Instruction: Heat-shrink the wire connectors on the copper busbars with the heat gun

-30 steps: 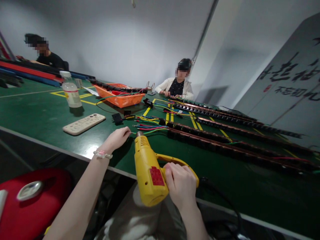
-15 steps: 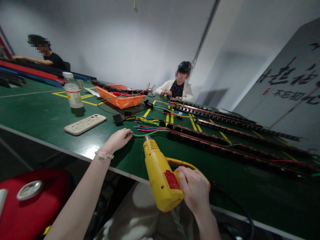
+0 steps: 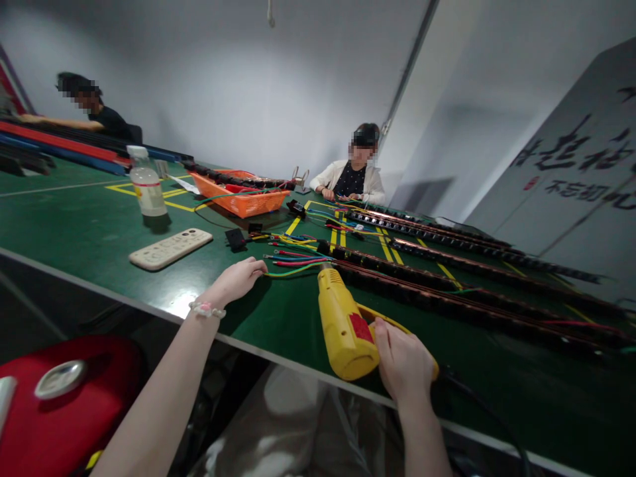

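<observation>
My right hand is wrapped round the handle of a yellow heat gun. Its metal nozzle points away from me, close to where several coloured wires meet a long black strip with copper-coloured lines. With closed fingers, my left hand pinches the end of a green-and-yellow wire, which stretches right toward that strip. Red and blue wires with bare metal ends lie just behind it. The fingertips of my left hand partly cover the wire's end.
An orange basket holding strips, a bottle and a beige phone-shaped object stand on the green table. More long strips lie to the right. One co-worker sits opposite, another far left. A red stool is below.
My right hand has moved the heat gun right and forward, its nozzle shifting along the green-and-yellow wire toward the strip. My left hand stays almost in place, holding the wire's end.
</observation>
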A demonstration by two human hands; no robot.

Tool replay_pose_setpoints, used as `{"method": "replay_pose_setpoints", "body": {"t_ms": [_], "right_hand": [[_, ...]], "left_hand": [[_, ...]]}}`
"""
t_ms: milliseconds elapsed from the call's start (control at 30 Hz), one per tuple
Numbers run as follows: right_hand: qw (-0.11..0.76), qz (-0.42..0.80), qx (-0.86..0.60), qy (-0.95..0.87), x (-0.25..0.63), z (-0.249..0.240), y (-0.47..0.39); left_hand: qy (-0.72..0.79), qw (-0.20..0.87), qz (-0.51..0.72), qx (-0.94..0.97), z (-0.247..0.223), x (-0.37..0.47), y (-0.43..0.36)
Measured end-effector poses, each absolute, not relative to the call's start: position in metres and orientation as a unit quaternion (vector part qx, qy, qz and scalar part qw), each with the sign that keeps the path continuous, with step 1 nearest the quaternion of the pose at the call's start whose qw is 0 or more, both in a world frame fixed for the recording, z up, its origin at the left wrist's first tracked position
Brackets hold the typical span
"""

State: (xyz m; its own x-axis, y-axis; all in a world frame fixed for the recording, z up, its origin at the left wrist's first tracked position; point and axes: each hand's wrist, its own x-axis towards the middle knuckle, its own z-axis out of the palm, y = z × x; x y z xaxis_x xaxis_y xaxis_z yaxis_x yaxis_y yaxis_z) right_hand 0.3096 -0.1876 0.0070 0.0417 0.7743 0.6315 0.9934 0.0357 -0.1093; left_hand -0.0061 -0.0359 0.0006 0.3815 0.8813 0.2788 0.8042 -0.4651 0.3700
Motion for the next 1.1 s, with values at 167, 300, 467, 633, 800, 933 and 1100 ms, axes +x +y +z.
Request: {"method": "replay_pose_setpoints", "body": {"t_ms": [167, 300, 467, 633, 800, 933, 1100], "right_hand": [[0.271, -0.19, -0.672, -0.662, 0.322, 0.006, -0.194], [0.274, -0.194, -0.677, -0.655, 0.334, 0.007, -0.202], [0.271, -0.24, -0.654, -0.664, 0.341, 0.003, -0.21], [0.267, -0.301, -0.634, -0.661, 0.324, 0.004, -0.217], [0.287, -0.29, -0.63, -0.661, 0.305, 0.002, -0.22], [0.305, -0.257, -0.621, -0.675, 0.29, 0.001, -0.218], [0.325, -0.221, -0.599, -0.698, 0.268, 0.004, -0.214]], "left_hand": [[0.508, 0.086, 0.221, 0.828, -0.002, -0.008, -0.034], [0.508, 0.096, 0.242, 0.821, -0.004, -0.008, -0.032], [0.521, 0.101, 0.261, 0.807, -0.005, -0.007, -0.03], [0.527, 0.107, 0.278, 0.796, -0.009, -0.006, -0.028], [0.527, 0.1, 0.315, 0.783, -0.008, -0.006, -0.03], [0.527, 0.096, 0.321, 0.781, -0.005, -0.006, -0.033], [0.519, 0.089, 0.332, 0.783, -0.001, -0.005, -0.036]]}}
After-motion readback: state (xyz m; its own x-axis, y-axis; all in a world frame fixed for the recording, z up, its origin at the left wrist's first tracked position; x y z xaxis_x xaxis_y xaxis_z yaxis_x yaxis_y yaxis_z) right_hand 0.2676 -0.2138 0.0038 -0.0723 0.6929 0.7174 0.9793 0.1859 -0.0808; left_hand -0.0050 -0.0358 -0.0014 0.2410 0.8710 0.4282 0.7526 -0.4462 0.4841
